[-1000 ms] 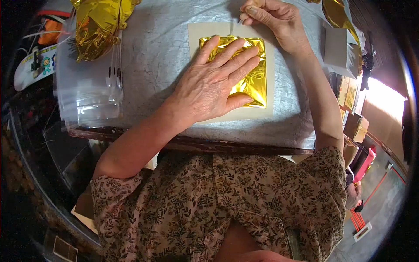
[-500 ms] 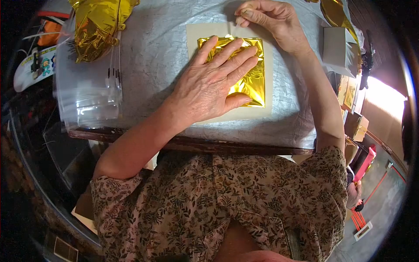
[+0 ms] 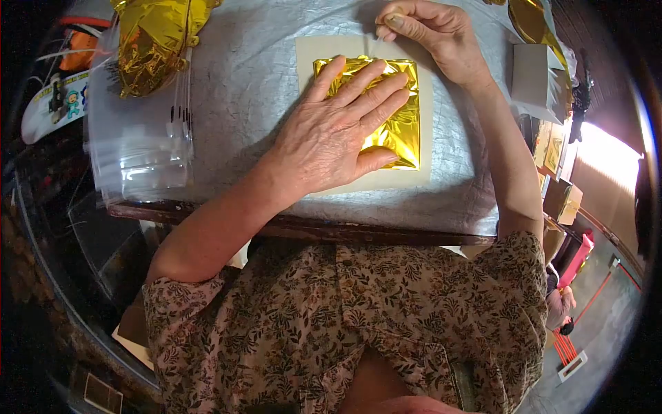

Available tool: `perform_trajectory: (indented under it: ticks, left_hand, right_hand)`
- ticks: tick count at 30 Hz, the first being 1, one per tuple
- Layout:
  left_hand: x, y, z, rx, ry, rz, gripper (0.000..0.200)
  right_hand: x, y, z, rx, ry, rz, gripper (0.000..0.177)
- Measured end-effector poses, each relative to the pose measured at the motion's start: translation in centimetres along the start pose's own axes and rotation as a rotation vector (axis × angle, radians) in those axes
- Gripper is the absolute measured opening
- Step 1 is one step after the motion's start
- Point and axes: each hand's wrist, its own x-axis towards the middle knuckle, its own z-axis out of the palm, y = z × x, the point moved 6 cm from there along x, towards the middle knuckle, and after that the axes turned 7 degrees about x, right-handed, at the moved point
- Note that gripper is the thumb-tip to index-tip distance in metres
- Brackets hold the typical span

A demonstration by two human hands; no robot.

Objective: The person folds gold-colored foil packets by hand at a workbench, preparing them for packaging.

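My left hand (image 3: 331, 138) lies flat, fingers spread, on a folded square of shiny gold foil (image 3: 405, 141). Under the foil is a beige square sheet (image 3: 303, 62), a little larger all round. Just beyond the foil's far edge, my right hand (image 3: 441, 38) is closed in a pinch, thumb against forefinger. From that pinch a thin clear strip (image 3: 376, 47) runs down toward a small tab at the top of the foil; its exact kind is too small to make out.
Clear plastic bags (image 3: 148, 155) are stacked at the left, with a crumpled gold foil piece (image 3: 148, 55) on their far end. A white box (image 3: 532, 76) stands at the right. The silvery table cover (image 3: 234, 90) ends at a dark wooden edge (image 3: 310, 230) by my body.
My right hand has shifted very slightly to the right with the clear strip. My left hand stays pressed on the gold foil.
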Motion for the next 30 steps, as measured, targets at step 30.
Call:
perform_trajectory:
  ticks: [30]
  left_hand:
    - [-0.5,0.2,1.1,0.173,0.037,0.050,0.078]
  right_hand:
    - [-6.3,-3.9,4.7,-1.192,-0.014,-0.381,0.044]
